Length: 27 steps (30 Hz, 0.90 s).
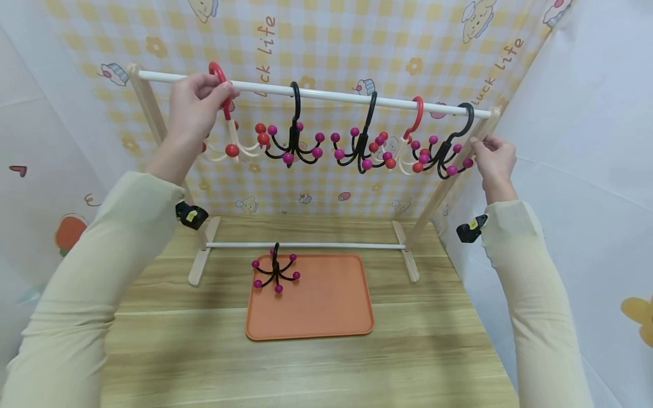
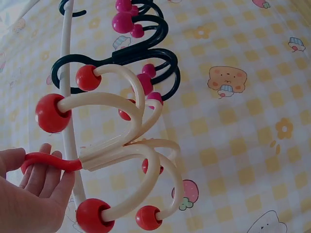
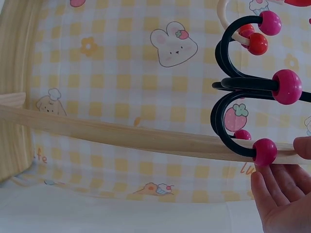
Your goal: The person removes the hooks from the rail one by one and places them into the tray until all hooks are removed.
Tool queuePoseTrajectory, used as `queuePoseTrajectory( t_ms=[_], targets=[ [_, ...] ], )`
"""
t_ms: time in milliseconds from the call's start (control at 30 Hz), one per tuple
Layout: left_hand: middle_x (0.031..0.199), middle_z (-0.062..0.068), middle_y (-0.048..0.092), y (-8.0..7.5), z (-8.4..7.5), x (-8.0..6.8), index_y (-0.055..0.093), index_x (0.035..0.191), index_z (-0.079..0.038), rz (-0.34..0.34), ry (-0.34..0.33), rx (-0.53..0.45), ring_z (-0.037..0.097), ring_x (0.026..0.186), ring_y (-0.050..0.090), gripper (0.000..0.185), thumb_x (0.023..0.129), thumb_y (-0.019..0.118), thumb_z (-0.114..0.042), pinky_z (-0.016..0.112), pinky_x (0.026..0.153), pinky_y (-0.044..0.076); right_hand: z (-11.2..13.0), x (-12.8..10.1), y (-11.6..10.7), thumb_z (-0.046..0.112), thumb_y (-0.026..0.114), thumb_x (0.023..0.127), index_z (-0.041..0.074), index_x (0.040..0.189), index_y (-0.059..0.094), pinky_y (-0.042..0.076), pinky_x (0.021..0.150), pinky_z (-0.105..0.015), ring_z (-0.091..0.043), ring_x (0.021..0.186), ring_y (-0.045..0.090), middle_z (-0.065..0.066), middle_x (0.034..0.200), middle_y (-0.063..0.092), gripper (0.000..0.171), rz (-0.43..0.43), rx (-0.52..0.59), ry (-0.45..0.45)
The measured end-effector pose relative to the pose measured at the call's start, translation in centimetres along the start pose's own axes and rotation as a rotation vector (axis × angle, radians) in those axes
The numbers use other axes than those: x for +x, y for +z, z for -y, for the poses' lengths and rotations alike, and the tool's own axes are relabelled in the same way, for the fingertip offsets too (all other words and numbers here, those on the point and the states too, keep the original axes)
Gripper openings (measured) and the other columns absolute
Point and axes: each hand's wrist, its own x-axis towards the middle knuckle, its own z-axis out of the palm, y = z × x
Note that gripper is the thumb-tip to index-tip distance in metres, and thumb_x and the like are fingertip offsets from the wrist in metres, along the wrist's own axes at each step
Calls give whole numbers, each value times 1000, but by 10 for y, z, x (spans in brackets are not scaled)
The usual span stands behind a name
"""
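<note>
The left hand (image 2: 29, 194) pinches the red hook (image 2: 48, 162) of a cream multi-arm hanger (image 2: 129, 155), which hangs on the white rod (image 2: 68, 97). Its curled arms end in red balls (image 2: 51, 113). Just behind it hangs a black hanger (image 2: 141, 56) with magenta balls (image 2: 122, 22), against a yellow checked backdrop (image 2: 243, 121).

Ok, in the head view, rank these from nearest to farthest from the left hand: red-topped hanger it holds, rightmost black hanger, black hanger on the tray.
1. Red-topped hanger, gripped by the left hand at the rail's left end.
2. Black hanger on the tray, below on the table.
3. Rightmost black hanger, far right end of the rail.
</note>
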Motion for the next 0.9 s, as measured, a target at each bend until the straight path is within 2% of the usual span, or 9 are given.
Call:
queuePoseTrajectory(
  t_ms=[100,267,367,433,567,667,733,833,900],
  targets=[
    [91,0,65,-4,5,-4,58,105,-4,23,-8,32,11,88,57,25,84,60,-19,21,86,40,-5,9,-1,31,58,85,11,120,56,33,96,-30,-12,98,48,-1,114,57,40,-6,-8,-1],
    [99,-2,64,-9,21,-12,59,106,-11,77,-53,153,11,91,53,27,85,60,-27,24,86,34,-35,53,-7,32,65,79,16,110,62,41,88,-29,-10,92,52,3,105,61,35,1,17,-8],
    [102,-3,63,-9,34,-18,58,108,-13,105,-88,195,13,93,52,30,84,59,-31,27,88,33,-43,66,-8,33,68,77,18,109,62,41,88,-29,-10,93,53,4,106,60,36,8,47,-9],
    [104,-3,63,-8,43,-22,57,110,-12,125,-102,213,13,100,51,33,85,58,-33,27,87,34,-42,64,-8,32,69,76,18,110,62,42,87,-27,-10,93,53,3,106,61,37,9,62,-10],
    [103,-3,63,-4,61,-29,57,110,-10,163,-118,249,15,101,52,34,86,56,-34,21,61,37,-23,34,-4,32,65,80,15,115,59,39,90,-27,-10,96,51,1,110,59,39,6,32,-3],
    [103,-3,63,1,73,-33,57,109,-10,199,-137,258,15,101,52,33,87,55,-35,20,53,36,-7,11,-1,33,58,84,13,122,54,35,94,-29,-10,99,48,0,116,55,43,-2,-15,8],
    [105,-1,63,5,80,-36,57,109,-9,226,-149,261,16,103,51,34,87,54,-36,21,56,37,-1,1,0,32,56,86,12,124,52,35,95,-28,-10,99,47,-1,117,54,43,-7,-26,9],
    [107,3,62,12,91,-41,56,110,-7,270,-163,248,18,105,51,35,88,54,-34,29,77,39,3,-5,1,32,54,87,11,126,50,34,95,-28,-10,100,46,-2,118,52,44,-9,-32,10],
    [108,6,61,17,97,-44,56,110,-4,296,-180,215,21,106,51,35,88,55,-32,36,91,34,2,-4,1,32,54,87,11,126,50,34,95,-27,-10,100,46,-2,118,52,44,-10,-34,8]
  ],
)
